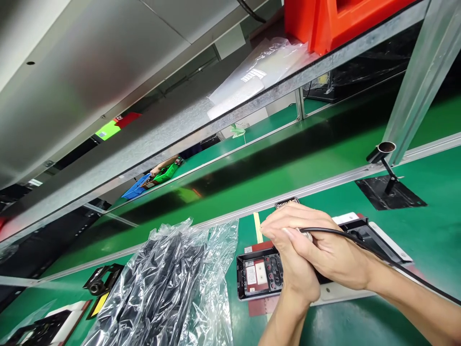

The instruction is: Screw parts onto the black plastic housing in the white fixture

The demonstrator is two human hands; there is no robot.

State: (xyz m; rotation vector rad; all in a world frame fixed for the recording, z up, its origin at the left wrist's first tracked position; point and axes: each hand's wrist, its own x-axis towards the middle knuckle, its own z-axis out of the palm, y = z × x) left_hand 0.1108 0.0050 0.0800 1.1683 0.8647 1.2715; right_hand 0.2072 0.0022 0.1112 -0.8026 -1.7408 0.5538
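Observation:
My right hand (pixel 334 250) is closed round a corded tool, of which only a metal end (pixel 307 235) and its black cable (pixel 345 234) show. The cable trails over my right wrist to the lower right. Pressed against it, my left hand (pixel 297 274) is closed too, and what its fingers hold is hidden. Under both hands lies a long black plastic housing (pixel 242 283) with a white label and several round holes at its left end. It rests on a white and dark red fixture (pixel 347 292), partly covered by my hands. Behind my fingers sits a small black tray (pixel 287 202) of tiny metal parts.
Black parts in clear plastic bags (pixel 158 288) lie left of the housing. A black stand with a tube holder (pixel 387 185) is at the right. A metal shelf (pixel 187 129) with a red bin (pixel 345 24) runs overhead. Far off, another person's hand (pixel 157 169) reaches into bins.

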